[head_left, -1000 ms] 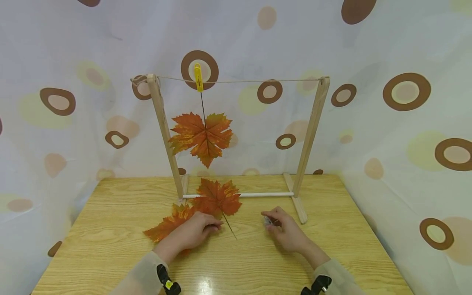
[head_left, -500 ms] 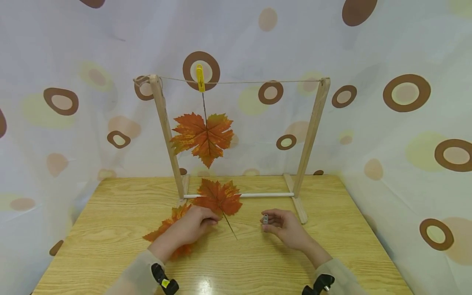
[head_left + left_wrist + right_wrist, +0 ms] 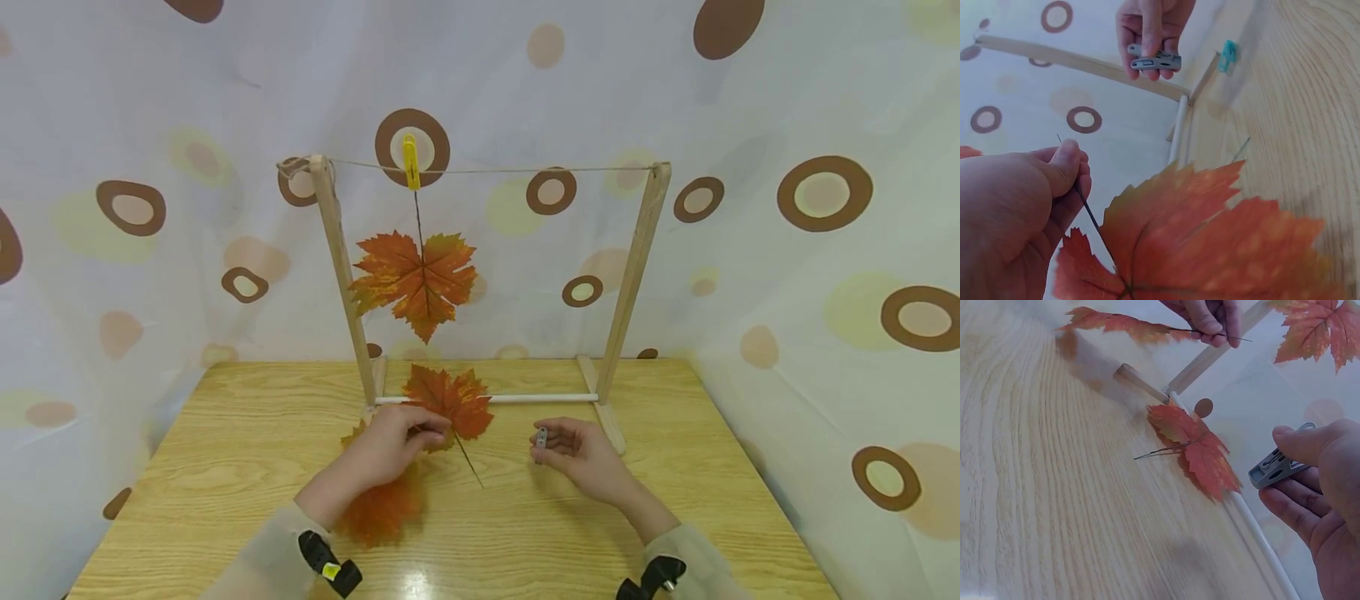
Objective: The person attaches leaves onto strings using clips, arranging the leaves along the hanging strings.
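Stem [image 3: 1094, 220] of the held leaf [image 3: 1175, 244] is pinched btw. thumb & fingers of the L. hand [image 3: 390, 442]; the blade is suspended clear of the table [image 3: 697, 533], left of its middle, w/ its shadow cast on the wood. Grey clip [image 3: 1274, 471] is gripped btw. thumb & fingers of the R. hand [image 3: 588, 462], held above the table's right half, nr. the frame's right foot; whether its jaws are parted cannot be told.

Lying leaf [image 3: 467, 410] is seen btw. the hands, toward the table's back edge, w/ its stem directed at the front; the white rod [image 3: 547, 398] is partly covered by it in head view. Wooden frame [image 3: 633, 275] is stood along the back edge, its posts joined at top by twine [image 3: 525, 171]. Hung leaf [image 3: 420, 287] is fastened to the twine by the yellow clip [image 3: 411, 163], nr. the left post. Teal clip [image 3: 1227, 56] is shown on the tabletop nr. the right foot (L. wrist view). Patterned cloth [image 3: 480, 83] is seen beyond the back edge. Each wrist is fitted w/ a black device [image 3: 328, 563].
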`<state>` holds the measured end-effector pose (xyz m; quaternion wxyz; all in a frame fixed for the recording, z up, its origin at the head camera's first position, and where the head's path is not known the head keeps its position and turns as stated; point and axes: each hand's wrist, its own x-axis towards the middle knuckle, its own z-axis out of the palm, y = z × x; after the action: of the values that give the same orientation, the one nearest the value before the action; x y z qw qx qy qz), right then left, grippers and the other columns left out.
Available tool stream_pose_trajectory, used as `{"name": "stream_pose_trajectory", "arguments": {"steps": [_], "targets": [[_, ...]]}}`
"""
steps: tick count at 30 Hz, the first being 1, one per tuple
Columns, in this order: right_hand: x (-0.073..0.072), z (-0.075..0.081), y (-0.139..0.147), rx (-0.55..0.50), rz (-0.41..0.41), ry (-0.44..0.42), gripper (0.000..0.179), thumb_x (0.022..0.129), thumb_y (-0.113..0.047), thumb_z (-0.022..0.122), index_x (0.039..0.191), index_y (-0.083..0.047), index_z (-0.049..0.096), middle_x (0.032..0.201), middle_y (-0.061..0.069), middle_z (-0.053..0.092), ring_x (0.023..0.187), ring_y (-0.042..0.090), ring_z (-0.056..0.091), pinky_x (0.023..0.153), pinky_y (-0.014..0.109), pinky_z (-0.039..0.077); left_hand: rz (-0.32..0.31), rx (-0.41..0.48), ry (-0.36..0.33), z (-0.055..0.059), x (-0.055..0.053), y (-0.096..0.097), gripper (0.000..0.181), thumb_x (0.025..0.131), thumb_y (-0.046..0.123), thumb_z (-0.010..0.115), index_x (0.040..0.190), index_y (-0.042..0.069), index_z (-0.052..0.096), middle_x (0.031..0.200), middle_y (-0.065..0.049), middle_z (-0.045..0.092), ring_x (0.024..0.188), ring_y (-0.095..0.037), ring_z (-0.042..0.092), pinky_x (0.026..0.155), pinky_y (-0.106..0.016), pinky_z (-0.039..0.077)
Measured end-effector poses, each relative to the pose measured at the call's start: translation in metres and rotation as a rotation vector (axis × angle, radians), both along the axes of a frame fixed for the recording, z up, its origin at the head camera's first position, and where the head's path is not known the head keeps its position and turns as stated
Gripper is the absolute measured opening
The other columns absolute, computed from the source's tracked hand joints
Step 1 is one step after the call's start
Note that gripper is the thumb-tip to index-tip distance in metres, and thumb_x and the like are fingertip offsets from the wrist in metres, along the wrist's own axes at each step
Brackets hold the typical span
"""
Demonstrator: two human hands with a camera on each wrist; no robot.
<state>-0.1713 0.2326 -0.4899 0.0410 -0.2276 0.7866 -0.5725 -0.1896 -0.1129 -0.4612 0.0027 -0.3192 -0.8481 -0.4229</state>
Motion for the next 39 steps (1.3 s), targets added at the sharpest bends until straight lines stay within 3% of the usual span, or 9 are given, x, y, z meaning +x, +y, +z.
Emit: {"name": "stream_pose_trajectory", "arguments": {"steps": [6,11,15,21,26,36,39], "targets": [[-0.001,0.006,0.003,-0.008,-0.025,0.053,0.035,0.097,0.001,0.076,0.13,0.009,0.067,0.114,0.028,0.071,0.1,0.022,0.074,0.085,0.032,0.062,0.012,0.097,-0.099,0.009,0.002,0.002,0.017,0.1,0.012,0.075,0.116,0.01,0.082,0.103,-0.004,0.079,0.089,-0.019,0.075,0.071,-0.028,0.061],[-0.003,0.012,0.006,-0.03,-0.036,0.109,0.033,0.095,0.005,0.076,0.127,0.009,0.068,0.111,0.025,0.073,0.098,0.024,0.075,0.083,0.032,0.063,0.05,0.119,-0.114,0.014,0.002,0.005,0.01,0.101,0.013,0.075,0.106,0.017,0.082,0.095,0.003,0.077,0.078,-0.01,0.069,0.066,-0.029,0.059],[-0.005,0.019,0.008,-0.047,-0.033,0.1,0.031,0.095,0.006,0.075,0.126,0.009,0.069,0.111,0.028,0.072,0.098,0.024,0.076,0.083,0.032,0.063,0.062,0.135,-0.131,0.016,0.003,0.007,0.008,0.102,0.013,0.074,0.102,0.017,0.08,0.09,0.008,0.074,0.077,-0.013,0.069,0.065,-0.029,0.059],[-0.008,0.033,0.012,-0.043,-0.052,0.109,0.034,0.098,0.006,0.072,0.131,0.012,0.065,0.112,0.03,0.071,0.1,0.021,0.076,0.085,0.031,0.062,0.038,0.164,-0.153,0.019,0.002,0.01,0.008,0.104,0.014,0.071,0.098,0.014,0.077,0.084,0.003,0.073,0.075,-0.029,0.07,0.063,-0.031,0.059],[-0.014,0.045,0.017,-0.043,-0.057,0.144,0.035,0.099,0.007,0.069,0.134,0.012,0.063,0.112,0.03,0.071,0.099,0.019,0.076,0.085,0.031,0.062,0.034,0.199,-0.174,0.023,0.001,0.014,0.009,0.104,0.015,0.071,0.099,0.011,0.077,0.082,0.001,0.074,0.073,-0.023,0.071,0.063,-0.031,0.06],[-0.022,0.075,0.022,-0.195,-0.039,0.051,0.042,0.102,0.007,0.066,0.142,0.014,0.056,0.117,0.011,0.077,0.105,0.022,0.076,0.093,0.035,0.06,0.053,0.251,-0.172,0.037,-0.007,0.028,0.011,0.102,0.016,0.074,0.104,0.005,0.078,0.086,0.0,0.076,0.079,-0.023,0.074,0.07,-0.032,0.062],[-0.023,0.085,0.02,-0.203,-0.048,0.046,0.04,0.102,0.005,0.067,0.14,0.013,0.057,0.118,0.013,0.076,0.106,0.024,0.076,0.093,0.034,0.06,0.078,0.256,-0.169,0.044,-0.009,0.033,0.012,0.101,0.017,0.076,0.105,0.007,0.079,0.089,0.002,0.076,0.082,-0.018,0.074,0.072,-0.031,0.062]]}}
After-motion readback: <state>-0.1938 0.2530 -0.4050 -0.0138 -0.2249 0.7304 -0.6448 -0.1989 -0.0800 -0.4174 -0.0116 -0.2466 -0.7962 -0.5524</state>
